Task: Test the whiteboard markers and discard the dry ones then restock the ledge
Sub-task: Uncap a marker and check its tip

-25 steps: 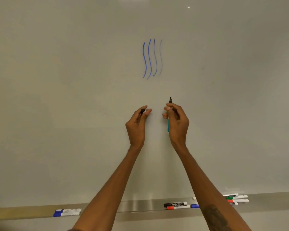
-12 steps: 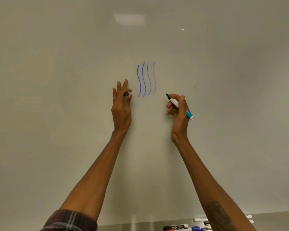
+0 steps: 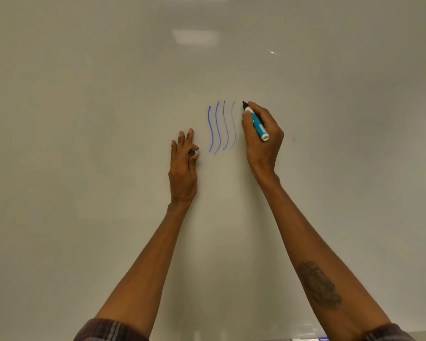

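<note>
My right hand [image 3: 262,139] grips an uncapped marker [image 3: 256,123] with a light blue and white barrel. Its dark tip touches the whiteboard [image 3: 84,143] just right of several wavy blue lines [image 3: 220,126]; the rightmost line is faint. My left hand [image 3: 183,166] rests against the board to the left of the lines, pinching the marker's black cap [image 3: 192,152] between thumb and forefinger, the other fingers spread upward.
The ledge [image 3: 305,339] barely shows at the bottom edge, with a sliver of a marker [image 3: 323,338] on it. Ceiling light reflections sit high on the board. Plaid sleeves are at the lower corners.
My right hand rose with the marker and brought its tip to the board right of the lines. The left hand stayed beside them with the cap. The view tilted up, hiding the ledge.
</note>
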`<state>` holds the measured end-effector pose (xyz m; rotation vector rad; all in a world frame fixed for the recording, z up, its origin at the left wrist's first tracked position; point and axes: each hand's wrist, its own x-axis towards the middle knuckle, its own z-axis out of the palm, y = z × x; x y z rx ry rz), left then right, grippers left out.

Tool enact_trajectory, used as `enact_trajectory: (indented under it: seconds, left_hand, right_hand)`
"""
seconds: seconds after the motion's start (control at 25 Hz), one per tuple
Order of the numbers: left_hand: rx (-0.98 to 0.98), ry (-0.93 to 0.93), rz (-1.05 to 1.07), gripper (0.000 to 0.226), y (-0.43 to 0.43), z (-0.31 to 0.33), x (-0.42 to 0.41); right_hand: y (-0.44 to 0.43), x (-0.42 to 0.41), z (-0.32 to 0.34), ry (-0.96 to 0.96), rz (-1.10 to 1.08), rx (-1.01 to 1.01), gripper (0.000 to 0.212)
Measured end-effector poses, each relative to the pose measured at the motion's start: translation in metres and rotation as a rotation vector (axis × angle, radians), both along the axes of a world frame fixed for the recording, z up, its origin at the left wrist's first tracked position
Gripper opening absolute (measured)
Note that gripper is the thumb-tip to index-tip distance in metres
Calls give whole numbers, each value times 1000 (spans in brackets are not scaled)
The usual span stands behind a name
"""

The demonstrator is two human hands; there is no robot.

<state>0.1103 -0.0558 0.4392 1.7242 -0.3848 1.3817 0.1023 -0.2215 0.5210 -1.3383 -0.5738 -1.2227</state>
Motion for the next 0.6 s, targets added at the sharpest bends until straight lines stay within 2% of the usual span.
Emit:
enact_trajectory:
  seconds: [0.12, 0.36, 0.52, 0.6]
  left_hand:
    - [36, -32, -2, 42, -1, 2, -2]
    - [30, -45, 7, 42, 0, 0, 2]
    - [78, -100, 4, 30, 1, 2, 2]
    - [93, -106, 15, 25, 3, 1, 5]
  right_hand:
    - [-6, 5, -8, -23, -103, -102, 27]
    - [-4, -12, -84, 110, -121, -75, 18]
    - [-15, -7, -37, 29, -53, 73, 19]
    - [-19, -1, -9, -9, -66, 35, 24]
